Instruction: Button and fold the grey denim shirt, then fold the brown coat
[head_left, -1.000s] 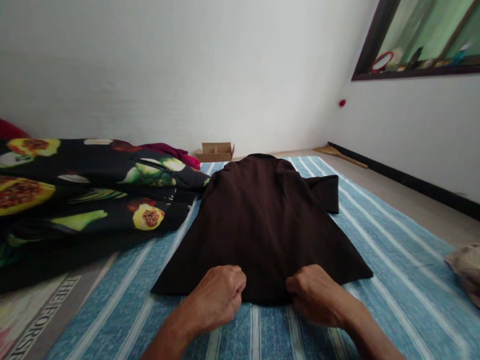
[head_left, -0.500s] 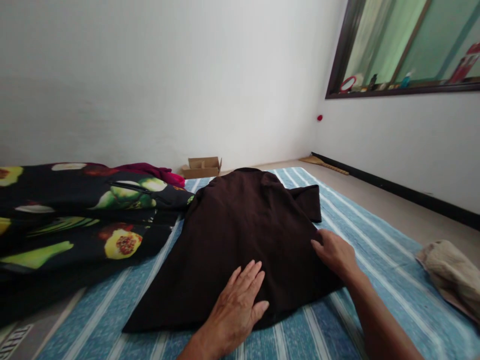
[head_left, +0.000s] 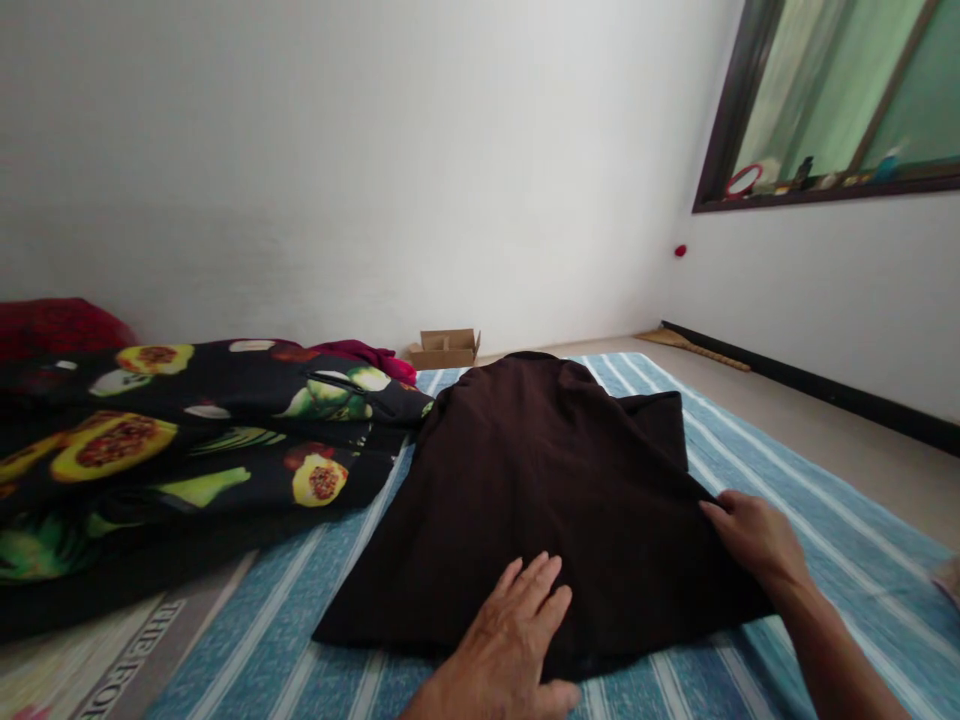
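A dark brown coat (head_left: 555,480) lies spread out, its hem toward me and its collar end farthest away. One sleeve (head_left: 660,425) lies folded at its right side. My left hand (head_left: 521,625) rests flat on the coat near the hem, fingers stretched out. At the coat's right edge, my right hand (head_left: 757,540) is closed, pinching the fabric between thumb and fingers. Beneath the coat is a blue and white striped sheet (head_left: 787,490).
Black fruit-print clothing (head_left: 225,430) is heaped on the left, with magenta cloth (head_left: 367,355) behind it. A cardboard box (head_left: 445,348) sits by the wall. Printed paper or board (head_left: 142,660) shows at lower left. A window (head_left: 832,110) is at upper right.
The view has turned left, so everything sits farther right in the picture. My right hand has drawn the coat's edge slightly outward. My left hand stays flat near the hem.
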